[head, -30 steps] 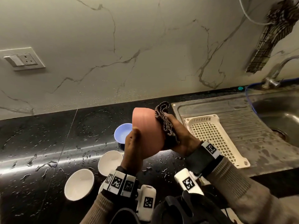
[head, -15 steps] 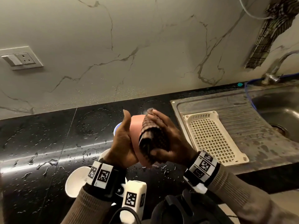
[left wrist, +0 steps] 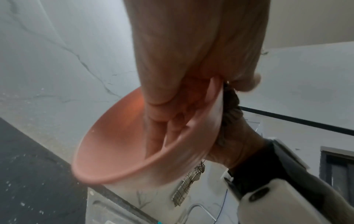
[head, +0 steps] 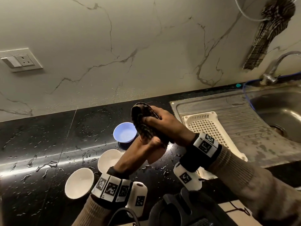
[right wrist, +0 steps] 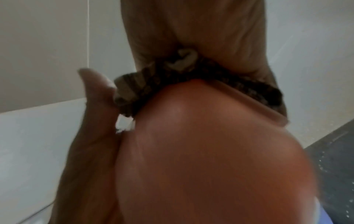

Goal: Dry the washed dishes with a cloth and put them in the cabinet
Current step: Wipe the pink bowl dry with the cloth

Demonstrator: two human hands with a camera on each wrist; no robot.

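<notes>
Left grip (head: 140, 149) clasps pink bowl (left wrist: 122, 136), fingers inside; right grip (head: 164, 126) presses checked cloth (head: 143, 121) against its outside, above wet worktop (head: 40, 144).

Cloth (head: 143, 124) now over bowl's (head: 155, 154) top

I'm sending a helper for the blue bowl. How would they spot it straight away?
On the wet black counter, left of the sink, three bowls sit out. The blue bowl stands nearest the wall. The other two are white.
</notes>
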